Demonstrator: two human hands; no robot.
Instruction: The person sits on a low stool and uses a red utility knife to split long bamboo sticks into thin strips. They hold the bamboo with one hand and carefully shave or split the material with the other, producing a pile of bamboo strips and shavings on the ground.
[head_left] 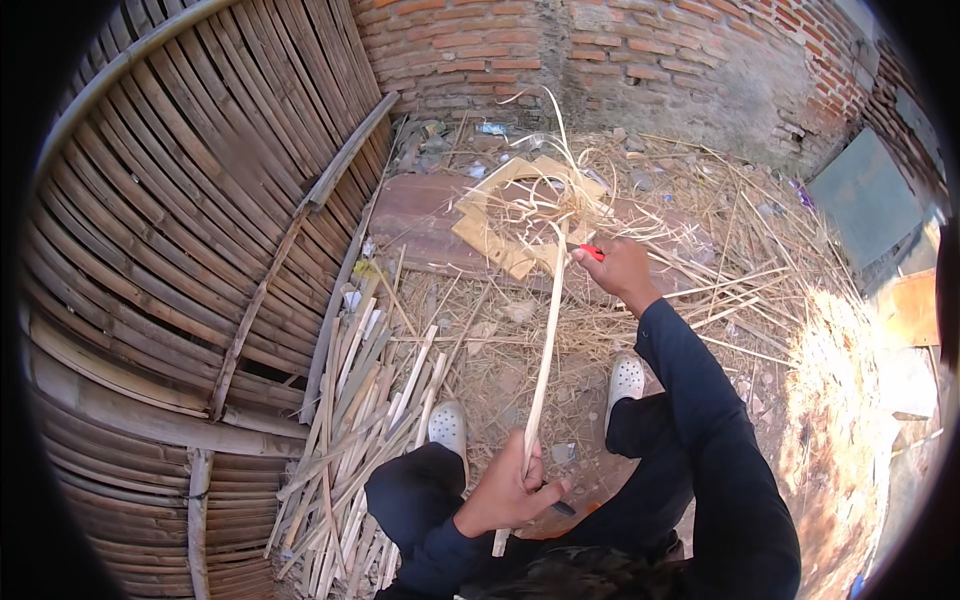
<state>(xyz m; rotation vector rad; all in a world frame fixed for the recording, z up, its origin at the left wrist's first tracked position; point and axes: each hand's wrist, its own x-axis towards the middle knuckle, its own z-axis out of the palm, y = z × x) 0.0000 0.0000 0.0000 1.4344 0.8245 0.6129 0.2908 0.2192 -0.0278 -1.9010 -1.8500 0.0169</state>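
Observation:
A long pale bamboo strip (546, 350) runs from near my body out to a heap of curled shavings (565, 190). My left hand (503, 490) is wrapped round the near part of the strip, with its thumb pointing right. Beside that thumb shows a small dark object (563, 508) whose kind I cannot make out. Farther out, my right hand (625, 268) grips a knife by its red handle (592, 252). The blade lies against the strip's far part and is mostly hidden. Thin curls spread around the strip's far end.
Cut bamboo strips (355, 430) lie piled on the left, against a bamboo slat wall (170, 200). A brown board (410, 215) with a tan cardboard piece (492, 245) lies ahead. Behind stands a brick wall (460, 50). Loose strips (740, 290) cover the right side. My shoes (448, 425) flank the strip.

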